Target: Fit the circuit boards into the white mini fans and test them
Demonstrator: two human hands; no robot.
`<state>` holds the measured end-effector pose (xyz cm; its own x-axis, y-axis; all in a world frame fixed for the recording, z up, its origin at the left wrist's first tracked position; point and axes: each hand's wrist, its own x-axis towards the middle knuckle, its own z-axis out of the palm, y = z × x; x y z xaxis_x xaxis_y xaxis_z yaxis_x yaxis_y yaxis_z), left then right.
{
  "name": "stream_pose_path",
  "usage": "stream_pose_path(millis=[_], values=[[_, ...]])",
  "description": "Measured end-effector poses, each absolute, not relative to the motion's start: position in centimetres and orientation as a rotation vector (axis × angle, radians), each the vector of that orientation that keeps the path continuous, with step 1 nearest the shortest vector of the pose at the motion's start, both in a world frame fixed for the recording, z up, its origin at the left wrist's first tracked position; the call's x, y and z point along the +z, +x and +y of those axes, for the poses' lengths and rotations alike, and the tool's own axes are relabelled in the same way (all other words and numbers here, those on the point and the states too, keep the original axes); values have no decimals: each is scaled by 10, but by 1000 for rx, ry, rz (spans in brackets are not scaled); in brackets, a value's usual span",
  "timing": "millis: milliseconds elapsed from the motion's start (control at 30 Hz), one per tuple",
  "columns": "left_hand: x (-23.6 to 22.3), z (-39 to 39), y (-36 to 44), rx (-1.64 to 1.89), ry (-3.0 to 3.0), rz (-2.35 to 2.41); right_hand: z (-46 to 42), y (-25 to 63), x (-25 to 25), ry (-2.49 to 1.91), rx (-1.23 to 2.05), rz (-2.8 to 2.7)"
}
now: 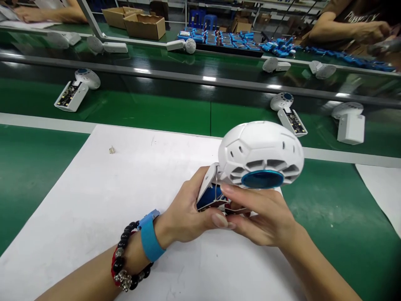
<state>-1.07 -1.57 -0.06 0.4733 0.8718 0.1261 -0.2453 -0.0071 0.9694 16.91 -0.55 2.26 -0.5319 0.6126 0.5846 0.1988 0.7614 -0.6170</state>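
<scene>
In both hands, above the white sheet, is a white handheld fan (261,146) with a round vented head and a blue disc. Its handle is opened up: a blue battery (211,195), thin wires and the edge of a circuit board show inside. My left hand (192,209) wraps the handle from the left, thumb along the board's edge. From the right, my right hand (266,215) has its fingers closed at the board and wires just below the fan head. What its fingertips pinch is partly hidden.
A white paper sheet (78,200) covers the green bench. On it lies a small shiny part (112,149). Behind runs a green conveyor (175,110) carrying several similar fans. Farther back are blue batteries (219,38), cardboard boxes (145,26) and two other people at work.
</scene>
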Motion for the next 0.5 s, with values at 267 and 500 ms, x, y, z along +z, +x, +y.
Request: stream_pose_path(millis=[267, 500], values=[[1, -13, -10, 977, 1289, 616, -4, 176, 24, -665, 523, -2151], [-8, -17, -24, 1059, 1371, 793, -4, 166, 26, -826, 1019, -2135]])
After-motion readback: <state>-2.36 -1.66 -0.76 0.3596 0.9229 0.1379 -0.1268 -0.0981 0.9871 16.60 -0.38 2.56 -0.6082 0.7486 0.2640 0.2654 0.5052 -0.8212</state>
